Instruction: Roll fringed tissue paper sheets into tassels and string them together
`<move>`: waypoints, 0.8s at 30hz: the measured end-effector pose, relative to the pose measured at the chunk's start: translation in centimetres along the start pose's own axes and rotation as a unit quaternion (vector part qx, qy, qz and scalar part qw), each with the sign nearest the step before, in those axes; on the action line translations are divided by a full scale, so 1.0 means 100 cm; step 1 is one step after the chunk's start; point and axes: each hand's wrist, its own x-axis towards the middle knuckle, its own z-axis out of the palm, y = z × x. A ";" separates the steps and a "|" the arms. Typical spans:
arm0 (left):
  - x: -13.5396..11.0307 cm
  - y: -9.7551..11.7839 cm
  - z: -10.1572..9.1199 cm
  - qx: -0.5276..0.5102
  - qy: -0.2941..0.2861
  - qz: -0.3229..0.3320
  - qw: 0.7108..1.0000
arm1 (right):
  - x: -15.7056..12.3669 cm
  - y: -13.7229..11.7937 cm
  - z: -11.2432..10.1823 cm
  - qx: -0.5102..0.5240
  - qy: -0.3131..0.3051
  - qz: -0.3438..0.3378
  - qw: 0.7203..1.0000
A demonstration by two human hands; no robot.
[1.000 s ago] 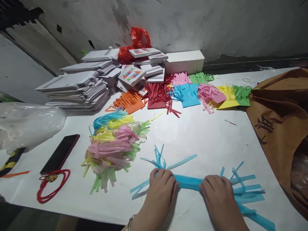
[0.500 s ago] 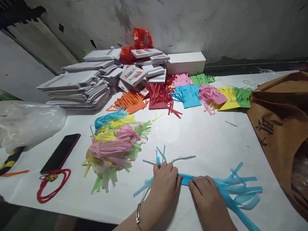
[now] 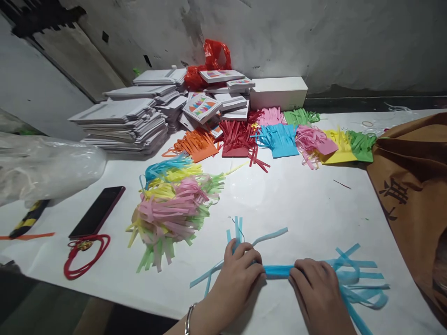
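Your hands have drawn apart again along the blue fringed strip (image 3: 277, 271) on the white table (image 3: 296, 200), left hand (image 3: 240, 274) and right hand (image 3: 316, 291) both pinching it, fingertips hiding the ends.

head cam | single view, no overlap | looks forward-down, facing 12 o'clock to wall (image 3: 314, 37) | close over table (image 3: 296, 200) near edge
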 end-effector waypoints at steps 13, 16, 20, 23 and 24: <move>0.002 0.008 0.009 0.047 0.036 -0.043 0.997 | 0.027 0.007 -0.004 -0.118 -0.030 0.033 0.992; 0.002 0.006 0.007 0.077 0.022 0.013 0.997 | 0.027 -0.002 -0.006 -0.054 0.008 0.027 0.998; 0.009 0.003 0.002 0.102 -0.013 0.053 0.993 | 0.030 -0.017 0.003 0.039 0.018 -0.067 0.997; 0.013 0.001 -0.001 0.077 -0.024 0.049 0.996 | 0.034 -0.022 0.010 0.039 0.011 -0.087 0.995; 0.013 0.001 -0.001 0.066 -0.025 0.048 0.996 | 0.034 -0.022 0.011 0.040 0.015 -0.083 0.996</move>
